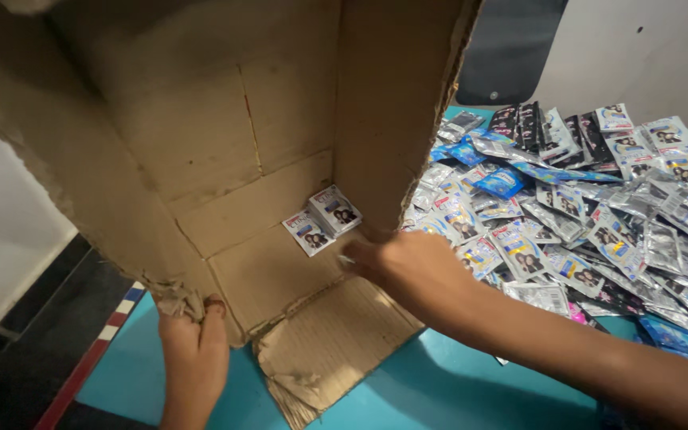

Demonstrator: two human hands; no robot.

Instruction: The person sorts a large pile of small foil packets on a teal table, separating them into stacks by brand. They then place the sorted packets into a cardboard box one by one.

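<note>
The cardboard box [224, 143] runs off the top edge, so its top is cut off. The right hand [408, 267] has its fingertips tucked behind the box's side wall, can't see what they're doing. The sachet pile [599, 223] beside the box spills past the right edge. The left hand [194, 350] is cut at the wrist by the bottom edge.

Teal table top [439, 390], bearing a tipped, torn cardboard box [201, 159] at left and a wide heap of small shiny sachets [599, 223] spread just beside it at right.
</note>
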